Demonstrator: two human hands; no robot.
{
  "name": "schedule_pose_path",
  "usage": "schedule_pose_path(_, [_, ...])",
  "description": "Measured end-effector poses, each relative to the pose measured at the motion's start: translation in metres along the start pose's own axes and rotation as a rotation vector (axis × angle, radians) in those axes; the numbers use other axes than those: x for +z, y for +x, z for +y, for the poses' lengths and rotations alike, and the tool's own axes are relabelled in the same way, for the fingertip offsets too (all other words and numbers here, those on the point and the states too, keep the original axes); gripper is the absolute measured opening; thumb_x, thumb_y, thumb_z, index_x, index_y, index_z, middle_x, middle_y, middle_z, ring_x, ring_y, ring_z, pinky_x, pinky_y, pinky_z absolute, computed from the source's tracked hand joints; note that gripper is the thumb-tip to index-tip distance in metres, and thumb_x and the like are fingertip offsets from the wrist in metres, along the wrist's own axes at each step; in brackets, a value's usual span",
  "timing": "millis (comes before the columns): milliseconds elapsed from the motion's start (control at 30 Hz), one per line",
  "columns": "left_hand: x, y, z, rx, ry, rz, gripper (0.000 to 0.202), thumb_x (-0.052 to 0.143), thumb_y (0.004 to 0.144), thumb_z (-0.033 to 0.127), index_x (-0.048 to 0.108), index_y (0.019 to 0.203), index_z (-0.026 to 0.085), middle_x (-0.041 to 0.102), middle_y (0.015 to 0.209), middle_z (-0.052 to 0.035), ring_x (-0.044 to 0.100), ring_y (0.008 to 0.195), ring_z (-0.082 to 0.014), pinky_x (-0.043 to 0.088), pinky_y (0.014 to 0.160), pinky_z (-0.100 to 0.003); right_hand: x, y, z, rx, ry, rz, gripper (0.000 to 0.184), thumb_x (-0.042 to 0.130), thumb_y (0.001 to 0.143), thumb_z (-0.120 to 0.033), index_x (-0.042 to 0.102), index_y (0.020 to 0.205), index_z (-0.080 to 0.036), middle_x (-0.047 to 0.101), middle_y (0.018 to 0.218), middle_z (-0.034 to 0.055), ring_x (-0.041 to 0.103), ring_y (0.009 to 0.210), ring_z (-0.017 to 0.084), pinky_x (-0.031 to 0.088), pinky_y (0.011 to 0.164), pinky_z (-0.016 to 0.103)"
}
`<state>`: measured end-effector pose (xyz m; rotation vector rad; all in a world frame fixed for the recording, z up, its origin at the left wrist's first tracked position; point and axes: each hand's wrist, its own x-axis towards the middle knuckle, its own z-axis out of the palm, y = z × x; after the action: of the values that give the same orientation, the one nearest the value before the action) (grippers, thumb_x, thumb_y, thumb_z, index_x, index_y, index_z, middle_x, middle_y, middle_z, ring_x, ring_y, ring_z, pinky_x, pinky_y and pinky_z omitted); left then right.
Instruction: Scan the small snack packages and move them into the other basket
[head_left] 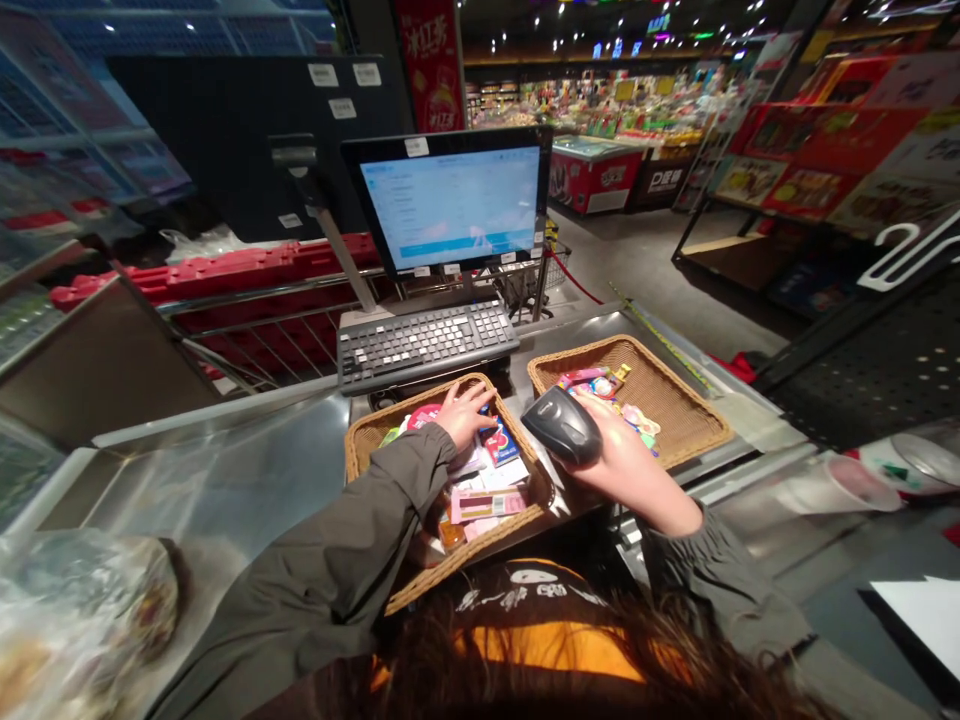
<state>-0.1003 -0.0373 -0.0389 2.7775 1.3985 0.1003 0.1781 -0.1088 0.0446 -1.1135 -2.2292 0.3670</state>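
My left hand (465,414) lies over the left wicker basket (409,598), fingers spread across the small packets inside. By its fingertips is a blue packet (501,442); a pink packet (487,504) rests nearer to me. Whether the fingers press on any packet, I cannot tell. A black handheld barcode scanner (561,426) is gripped in my right hand (626,465), its head pointing left between the two baskets. Behind that hand stands the right wicker basket (679,405), with several small colourful packets (637,425) at its left side, partly hidden by my hand.
A keyboard (427,342) and a lit monitor (454,205) stand beyond the baskets on the metal counter (262,500). Clear plastic bags (82,610) sit at the near left. To the right are a cup (847,485) and a rack of boxes (832,150).
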Motion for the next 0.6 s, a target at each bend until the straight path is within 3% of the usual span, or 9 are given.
schedule_pose_path(167, [-0.015,0.008,0.005,0.019,0.012,0.067,0.031,0.055,0.093,0.018,0.072,0.115,0.03,0.048,0.151,-0.0126,0.038,0.143,-0.0323,0.023,0.113,-0.069,-0.015,-0.004,0.009,0.047,-0.003,0.008,0.061,0.068,0.075,-0.03,0.054,0.133,-0.02,0.063,0.13,0.0147,0.054,0.13,0.037,0.041,0.111,0.059])
schedule_pose_path(300, [-0.03,0.026,0.024,0.137,-0.013,0.098,0.029,0.058,0.091,0.028,0.07,0.117,0.027,0.049,0.15,-0.0128,0.037,0.144,-0.0329,0.021,0.114,-0.068,-0.031,-0.008,0.027,0.115,-0.026,0.066,0.06,0.07,0.076,-0.032,0.056,0.133,-0.02,0.064,0.131,0.0141,0.054,0.13,0.036,0.042,0.111,0.058])
schedule_pose_path(433, [-0.036,0.059,0.049,0.23,-0.062,0.039,0.035,0.061,0.09,0.038,0.067,0.122,0.025,0.047,0.151,-0.0141,0.035,0.145,-0.0342,0.019,0.115,-0.068,-0.05,-0.019,0.055,0.211,-0.069,0.19,0.063,0.072,0.078,-0.041,0.055,0.134,-0.016,0.061,0.136,0.0175,0.053,0.131,0.036,0.043,0.111,0.057])
schedule_pose_path(600, [-0.021,0.116,0.073,0.273,-0.081,-0.061,0.047,0.065,0.086,0.046,0.064,0.127,0.022,0.044,0.153,-0.0168,0.032,0.145,-0.0373,0.02,0.114,-0.07,-0.071,-0.029,0.088,0.273,-0.149,0.287,0.063,0.072,0.079,-0.043,0.057,0.134,-0.017,0.063,0.133,0.0164,0.055,0.13,0.035,0.044,0.11,0.057])
